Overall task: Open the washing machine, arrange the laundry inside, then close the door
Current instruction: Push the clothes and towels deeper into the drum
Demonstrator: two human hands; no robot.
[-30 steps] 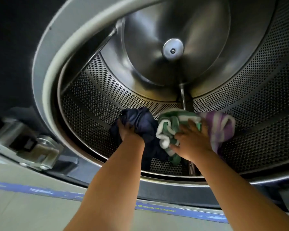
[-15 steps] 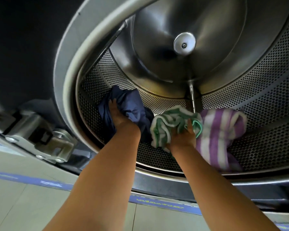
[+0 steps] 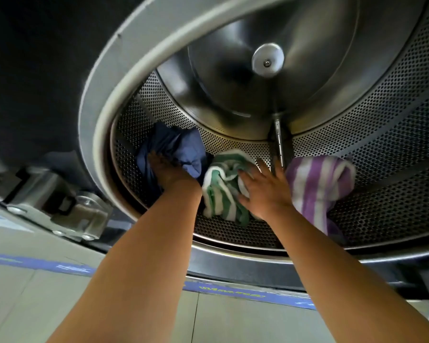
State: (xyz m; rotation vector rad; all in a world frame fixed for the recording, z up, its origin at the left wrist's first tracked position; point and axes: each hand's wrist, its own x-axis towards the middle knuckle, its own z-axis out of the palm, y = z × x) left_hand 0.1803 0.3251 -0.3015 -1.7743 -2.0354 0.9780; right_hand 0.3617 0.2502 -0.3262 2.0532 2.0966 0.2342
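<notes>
Our left hand is gripping the crumpled navy cloth inside the perforated steel drum. Our right hand, fingers spread, is pressing the green-and-white striped towel; the purple-and-white striped towel is lying just right of it. The yellow writing on the blue floor stripe is looking too blurred to read.

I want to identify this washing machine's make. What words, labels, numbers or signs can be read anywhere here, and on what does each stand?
Blue floor strip: yellow-green lettering, too blurred to read.
Drum and door rim: no brand, label or number shows.
Laundry in the drum: stripes or plain cloth only, no text.
Nothing here can be read.
</notes>
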